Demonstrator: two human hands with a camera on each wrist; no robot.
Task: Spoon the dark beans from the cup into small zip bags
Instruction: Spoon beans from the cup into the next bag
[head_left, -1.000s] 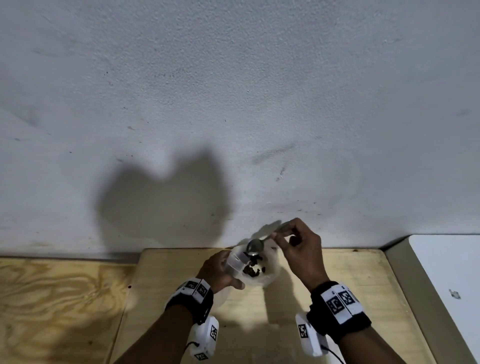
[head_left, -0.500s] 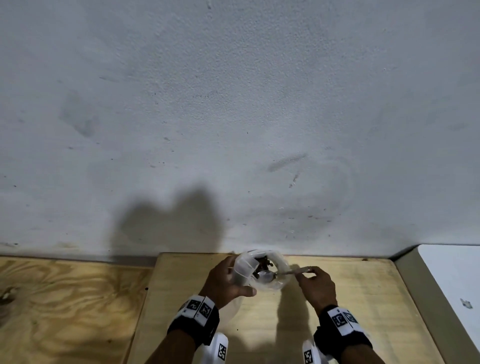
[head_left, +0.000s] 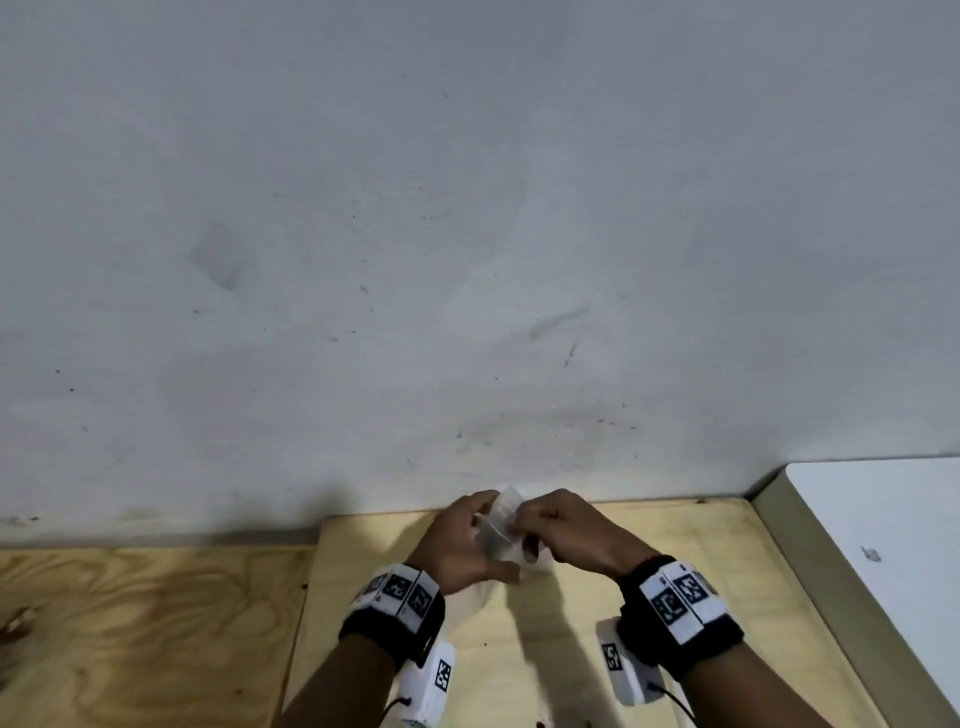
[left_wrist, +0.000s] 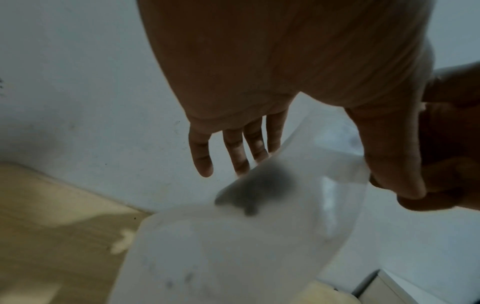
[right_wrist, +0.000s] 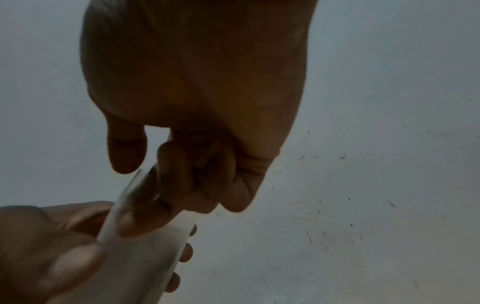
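Note:
Close to the wall, a small clear zip bag (head_left: 504, 512) is held up between both hands. A clump of dark beans (left_wrist: 259, 185) sits in it. My left hand (head_left: 462, 540) holds the bag's left side, thumb on the front, straight fingers (left_wrist: 236, 152) behind. My right hand (head_left: 566, 530) pinches its top edge with curled fingers (right_wrist: 166, 185). The bag (right_wrist: 135, 246) stands edge-on in the right wrist view. A bit of the white cup (head_left: 537, 564) shows under the hands. No spoon is in view.
The hands work over a light plywood board (head_left: 675, 561) that butts against a grey wall (head_left: 467, 260). A white-topped surface (head_left: 883, 519) borders the board on the right. A lower wooden surface (head_left: 130, 623) lies to the left.
My right hand held a spoon at the cup before; now the spoon is gone from view and that hand pinches the bag. Both hands have come together on the bag.

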